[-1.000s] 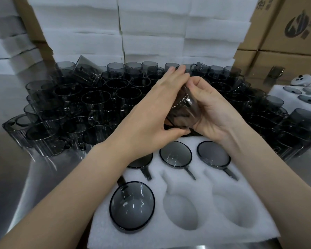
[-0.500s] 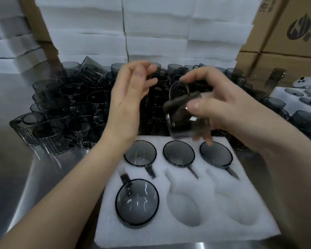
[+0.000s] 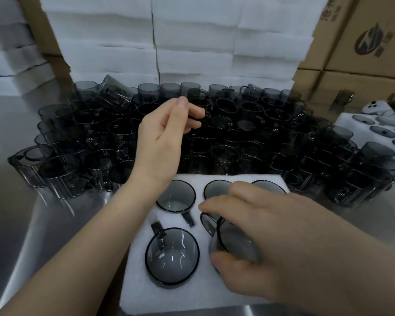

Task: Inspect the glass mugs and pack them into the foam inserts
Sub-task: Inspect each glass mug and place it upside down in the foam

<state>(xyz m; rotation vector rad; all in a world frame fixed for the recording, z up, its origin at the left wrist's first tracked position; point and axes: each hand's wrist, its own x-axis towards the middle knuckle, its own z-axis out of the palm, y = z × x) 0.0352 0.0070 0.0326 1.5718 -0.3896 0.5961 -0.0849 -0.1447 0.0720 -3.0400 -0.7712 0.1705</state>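
Note:
A white foam insert [image 3: 137, 286] lies on the steel table in front of me. Smoky grey glass mugs sit in its pockets: one at the front left [image 3: 172, 255], one at the back left [image 3: 175, 196], and others in the back row partly hidden by my right hand. My right hand [image 3: 258, 242] grips another grey mug [image 3: 232, 241] by its rim and side, low over the front middle pocket, handle pointing left. My left hand [image 3: 167, 135] hovers above the crowd of loose mugs [image 3: 249, 137] behind the insert, fingers loosely curled, holding nothing.
Stacks of white foam sheets [image 3: 192, 42] stand behind the mugs. Cardboard boxes [image 3: 363, 42] fill the right rear. A second foam insert [image 3: 374, 131] with mugs lies at the far right, beside a small white device [image 3: 374, 108]. Bare steel table [image 3: 16, 236] shows at left.
My right hand has carried the mug down from chest height to the front middle pocket of the insert. My left hand let go of it and has moved back over the loose mugs.

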